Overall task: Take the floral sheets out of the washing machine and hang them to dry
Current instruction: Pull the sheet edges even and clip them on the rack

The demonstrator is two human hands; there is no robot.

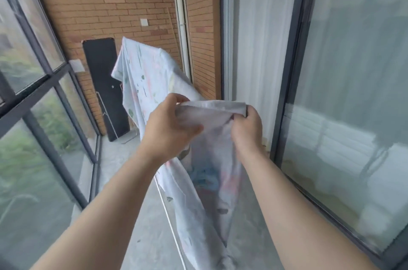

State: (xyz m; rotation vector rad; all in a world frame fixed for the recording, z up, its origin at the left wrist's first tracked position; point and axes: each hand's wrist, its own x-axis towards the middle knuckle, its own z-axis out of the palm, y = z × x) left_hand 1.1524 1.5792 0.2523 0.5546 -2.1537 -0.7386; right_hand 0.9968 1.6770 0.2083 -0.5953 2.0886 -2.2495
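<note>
A pale floral sheet (143,75) hangs over a drying rack whose white bar (171,221) shows below my arms. The far part of the sheet is draped high near the brick wall, and the near part hangs down in front of me. My left hand (167,128) and my right hand (247,126) both grip the sheet's upper hem, a short stretch of it pulled taut between them. The rack itself is mostly hidden under the cloth. The washing machine is out of sight.
I stand on a narrow balcony with a grey concrete floor (123,159). Dark-framed windows (44,84) run along the left, and a glass sliding door (344,93) along the right. A black board (106,84) leans on the brick wall (106,5) ahead.
</note>
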